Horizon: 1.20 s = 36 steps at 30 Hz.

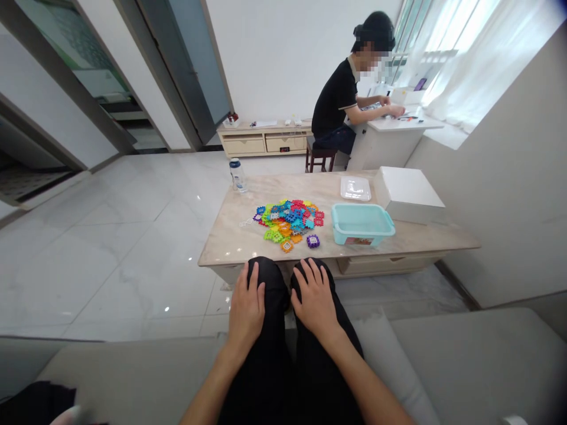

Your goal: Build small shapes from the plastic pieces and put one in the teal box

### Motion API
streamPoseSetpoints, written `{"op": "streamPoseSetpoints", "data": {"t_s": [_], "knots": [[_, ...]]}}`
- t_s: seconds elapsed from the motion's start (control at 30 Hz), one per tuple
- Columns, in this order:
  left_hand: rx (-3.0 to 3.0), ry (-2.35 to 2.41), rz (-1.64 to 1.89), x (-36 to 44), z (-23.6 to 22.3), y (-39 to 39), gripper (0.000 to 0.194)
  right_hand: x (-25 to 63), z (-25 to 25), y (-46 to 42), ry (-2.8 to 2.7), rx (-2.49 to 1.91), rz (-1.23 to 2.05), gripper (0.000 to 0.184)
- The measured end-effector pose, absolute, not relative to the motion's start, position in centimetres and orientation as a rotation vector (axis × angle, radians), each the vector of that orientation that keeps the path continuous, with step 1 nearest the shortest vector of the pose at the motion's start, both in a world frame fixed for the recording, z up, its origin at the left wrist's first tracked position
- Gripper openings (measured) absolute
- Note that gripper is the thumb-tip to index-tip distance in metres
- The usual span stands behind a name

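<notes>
Left hand point(246, 307) and right hand point(316, 300) rest loosely spread on the knees point(271, 273), holding nothing; colourful plastic pieces point(290, 217) lie heaped ahead on the bench point(230, 239), left of a light-blue tub point(380, 236); seemingly a pause, and taking a piece would call for reaching forward

Long black trousers point(261, 372) over both knees point(274, 276); forearms point(224, 363) bare

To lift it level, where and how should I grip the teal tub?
Perhaps take the tub by its rim at both short ends, from left and right: it stands upright, rim jutting outward. The white box sits near the right end.
</notes>
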<state>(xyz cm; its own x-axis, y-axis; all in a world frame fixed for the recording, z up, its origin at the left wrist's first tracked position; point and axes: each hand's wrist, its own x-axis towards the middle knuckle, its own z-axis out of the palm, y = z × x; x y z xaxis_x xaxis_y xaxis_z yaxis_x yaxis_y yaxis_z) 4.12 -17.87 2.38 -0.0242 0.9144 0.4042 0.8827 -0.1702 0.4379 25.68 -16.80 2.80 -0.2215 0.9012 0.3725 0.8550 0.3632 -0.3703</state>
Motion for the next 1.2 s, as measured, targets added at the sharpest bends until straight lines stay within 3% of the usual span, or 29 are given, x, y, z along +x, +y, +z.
{"op": "streamPoseSetpoints", "data": {"t_s": [0.4,0.57,0.73,0.93,1.2], "knots": [[2.313,1.869,0.858,5.9,0.9,-15.3,0.065,24.0,3.5,-13.1,-2.056,-1.561,0.213,0.029],[2.316,1.907,0.804,7.5,2.3,-15.8,0.058,25.3,4.2,-15.3,-2.099,-1.600,0.126,0.035],[2.284,1.924,0.846,7.1,2.4,-18.4,0.064,27.4,5.1,-19.5,-2.090,-1.579,0.028,0.046],[2.302,1.923,0.867,7.0,2.1,-18.9,0.066,28.5,5.7,-19.8,-2.039,-1.579,0.030,0.046],[2.257,1.948,0.799,6.4,2.2,-18.0,0.071,28.2,6.7,-12.8,-1.976,-1.625,0.187,0.023]]}}
